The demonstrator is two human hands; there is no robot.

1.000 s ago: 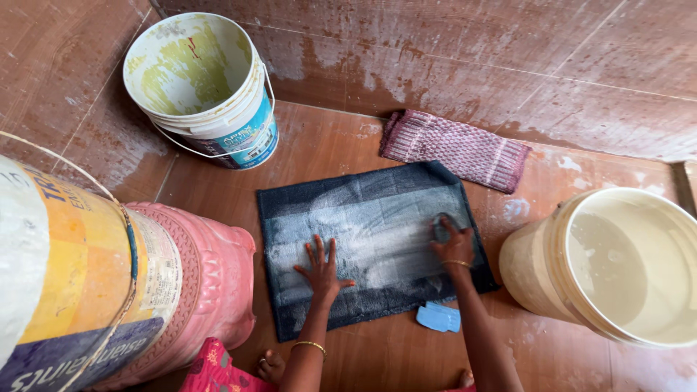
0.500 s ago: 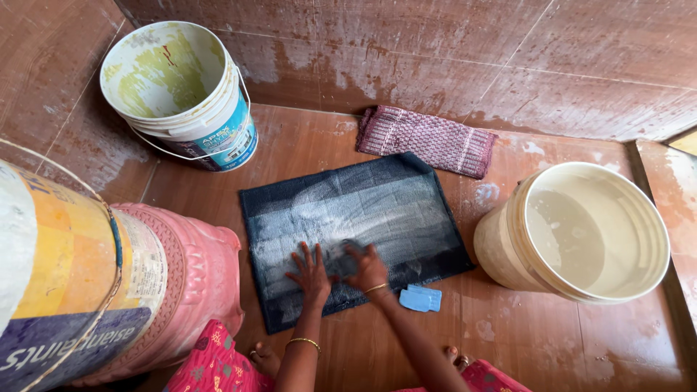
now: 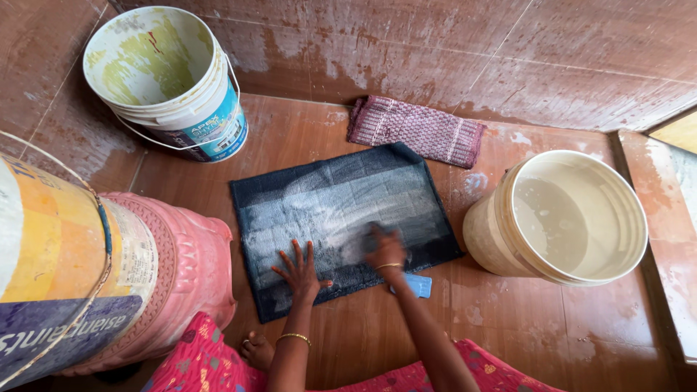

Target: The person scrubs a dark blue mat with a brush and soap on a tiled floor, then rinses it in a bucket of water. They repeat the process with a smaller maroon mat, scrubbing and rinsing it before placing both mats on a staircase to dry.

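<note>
Two hands on a dark blue mat [image 3: 341,210], centre of frame, flat on the floor, streaked with white lather. Left hand [image 3: 299,270] open, fingers spread, pressing the mat's lower left part. Right hand [image 3: 386,249] closed over something small and dark, probably a scrubber; cannot make it out clearly. Blue soap bar [image 3: 420,284] just below the right wrist, at the mat's lower edge.

Risks, as judged: the mat could slide or bunch on wet tile if the left hand eases off; suds could make the soap bar skid; an elbow could knock the cream bucket of water [image 3: 501,239], right of frame.

Floor [image 3: 523,327]: reddish-brown tile, wet, soap-stained. Walls the same tile, blotched white. Maroon cloth [image 3: 415,131] above the mat. Paint-stained white bucket [image 3: 218,109] upper left. Pink stool [image 3: 196,276] at left under a large drum [image 3: 58,261].
</note>
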